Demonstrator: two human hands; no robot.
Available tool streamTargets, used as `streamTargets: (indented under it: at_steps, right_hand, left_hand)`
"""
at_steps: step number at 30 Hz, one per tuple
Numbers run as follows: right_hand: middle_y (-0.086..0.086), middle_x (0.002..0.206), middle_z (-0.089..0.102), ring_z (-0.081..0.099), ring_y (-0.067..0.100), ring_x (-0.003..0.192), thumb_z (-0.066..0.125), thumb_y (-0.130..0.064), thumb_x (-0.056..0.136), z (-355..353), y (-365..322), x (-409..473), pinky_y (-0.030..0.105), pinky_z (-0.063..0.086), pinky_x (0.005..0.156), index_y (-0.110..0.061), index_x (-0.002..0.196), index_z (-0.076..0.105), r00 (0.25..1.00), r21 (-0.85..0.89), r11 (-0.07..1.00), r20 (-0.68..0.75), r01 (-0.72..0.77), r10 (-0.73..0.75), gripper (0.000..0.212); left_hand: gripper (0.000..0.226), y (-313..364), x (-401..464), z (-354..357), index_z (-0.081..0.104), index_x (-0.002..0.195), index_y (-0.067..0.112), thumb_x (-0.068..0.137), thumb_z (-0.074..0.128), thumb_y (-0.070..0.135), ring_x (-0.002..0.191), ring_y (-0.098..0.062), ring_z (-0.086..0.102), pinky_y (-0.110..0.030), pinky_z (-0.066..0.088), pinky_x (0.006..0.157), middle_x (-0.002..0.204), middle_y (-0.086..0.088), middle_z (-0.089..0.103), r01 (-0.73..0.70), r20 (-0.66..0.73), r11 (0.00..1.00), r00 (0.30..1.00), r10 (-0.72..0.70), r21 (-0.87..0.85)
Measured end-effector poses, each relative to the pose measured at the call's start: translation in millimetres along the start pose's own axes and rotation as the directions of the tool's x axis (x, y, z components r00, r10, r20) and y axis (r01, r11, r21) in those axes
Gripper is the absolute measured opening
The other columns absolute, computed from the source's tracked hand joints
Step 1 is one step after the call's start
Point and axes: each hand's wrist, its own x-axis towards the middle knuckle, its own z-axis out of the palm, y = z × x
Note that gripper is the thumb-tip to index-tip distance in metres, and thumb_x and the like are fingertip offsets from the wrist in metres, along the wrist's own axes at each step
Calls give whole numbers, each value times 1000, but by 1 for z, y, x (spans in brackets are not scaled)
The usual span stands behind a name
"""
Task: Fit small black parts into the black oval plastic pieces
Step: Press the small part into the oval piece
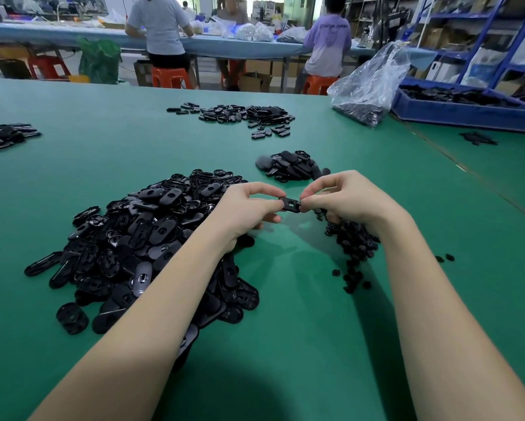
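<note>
A black oval plastic piece (pixel 291 204) is being held in the air above the green table mat (pixel 300 329), just in front of the person, between both hands. The left hand (pixel 249 208) is pinching its left end with thumb and fingers curled in, and the right hand (pixel 346 199) is pinching its right end the same way. The piece is showing a small opening in its middle; whether a small part is sitting in it is too fine to tell.

Under and just near of the right hand, a small heap of little round black parts (pixel 353 247) is lying on the mat, with a few strays trailing nearer and two more lying apart to the right. Left of the hands, a large heap of black oval plastic shells (pixel 139 244) is spreading across the mat, and the left forearm is crossing over its near right edge. Just beyond the hands, a smaller pile of black ovals (pixel 291 165) is sitting. Farther off, a scattered pile of black pieces (pixel 243 115) is lying mid-table, and another dark pile (pixel 6 135) is lying at the far left edge.

At far right, a clear plastic bag (pixel 367 86) holding dark parts is standing beside a blue plastic tray (pixel 467 112) filled with black pieces. Beyond the table, people are sitting on orange stools (pixel 170 76) at a long bench.
</note>
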Motion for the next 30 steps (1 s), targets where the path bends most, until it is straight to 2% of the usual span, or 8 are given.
streamTargets:
  at_steps: [3,5,7,9,13,22,27,30]
  right_hand:
    - [13,101,77,48,12,56,81,-28,79,2,1,1,31,43,73,-27,84,80,1000,3,1000,2,-22,22,6]
    - [13,93,77,47,13,60,81,-26,80,3,2,3,29,42,70,-25,83,80,1000,26,999,-13,-19,19,3]
    - [0,77,74,48,14,63,81,-23,83,4,2,4,24,43,64,-23,81,80,1000,65,998,-29,2,0,2]
    - [-4,73,73,49,15,67,81,-22,84,5,2,5,24,44,65,-22,82,80,999,86,996,-39,17,-14,2]
    - [4,90,79,46,10,56,80,-25,84,5,1,6,22,41,59,-23,83,80,998,69,997,-68,17,-12,2]
    - [-12,71,75,49,2,50,80,-24,82,6,1,10,12,38,47,-30,75,80,997,21,999,-70,43,-41,9]
    - [-11,72,76,56,6,63,80,-25,81,9,1,11,22,44,63,-36,74,80,996,22,998,-71,51,-49,13]
    - [-10,66,71,49,11,61,82,-27,79,10,1,11,25,41,61,-33,77,79,996,24,998,-75,56,-54,7]
  left_hand:
    - [14,1,-1,-1,73,101,21,89,73,15,70,-6,71,-17,43,55,87,2,79,-17,16,1000,1000,17,2]
    - [15,2,-1,-2,73,101,21,88,74,14,70,-6,71,-20,43,58,85,2,79,-26,23,1000,999,26,3]
    - [15,2,-2,-3,72,100,21,87,75,13,69,-6,71,-22,43,60,83,2,79,-32,24,999,999,33,-5]
    - [16,3,-2,-3,72,100,21,87,75,13,69,-5,70,-22,43,60,82,3,78,-36,24,999,999,36,-5]
    - [16,3,-2,-3,72,101,20,87,75,12,69,-5,71,-23,43,60,83,3,79,-36,28,999,999,36,-11]
    - [16,3,-2,-2,72,100,22,86,77,14,71,-5,70,-24,43,63,84,3,79,-58,29,998,998,58,11]
    - [16,3,-2,-2,72,100,24,86,77,17,73,-5,71,-24,44,64,85,5,79,-71,42,997,997,70,21]
    - [16,2,-1,-2,72,98,25,86,77,16,72,-5,70,-19,44,60,86,5,79,-81,46,996,996,79,29]
